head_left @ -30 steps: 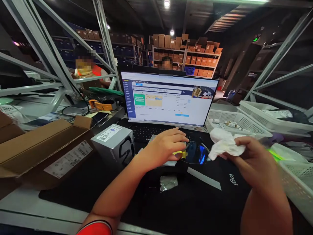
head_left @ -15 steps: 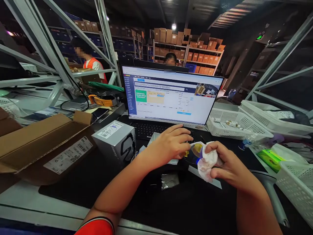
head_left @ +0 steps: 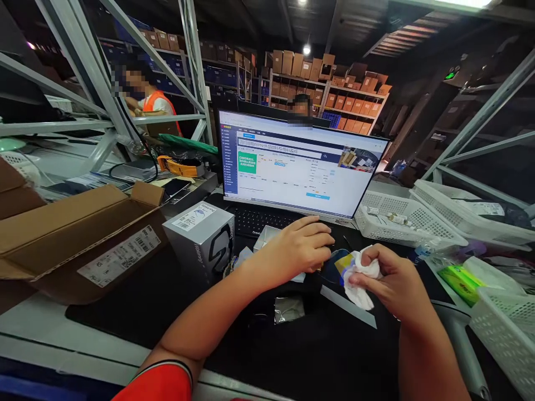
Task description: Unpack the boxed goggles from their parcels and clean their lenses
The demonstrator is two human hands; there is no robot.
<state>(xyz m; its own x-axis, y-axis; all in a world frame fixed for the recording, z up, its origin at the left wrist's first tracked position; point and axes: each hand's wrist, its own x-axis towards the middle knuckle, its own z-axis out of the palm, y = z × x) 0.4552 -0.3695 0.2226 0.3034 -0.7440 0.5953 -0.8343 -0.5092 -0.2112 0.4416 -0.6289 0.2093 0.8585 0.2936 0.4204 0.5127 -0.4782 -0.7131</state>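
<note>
My right hand pinches a crumpled white tissue. The tissue presses against a thin, see-through dark piece with yellow and blue on it; its kind is unclear. My left hand is at that piece's left side, in front of the keyboard. Its upper fingers are bent side by side, while the lower fingertips close near a small yellow bit; what they grip is hidden. Below lie a small clear plastic packet and a pale flat strip on the black mat.
A silver box and an open cardboard carton stand left. Behind my hands is a monitor. White baskets, a green tissue pack and a grey handheld device are right. A person in an orange vest works beyond.
The tissue has been bunched and shifted over the see-through piece, showing more of its yellow area. My left hand stays nearly still. The whole view has shifted slightly.
</note>
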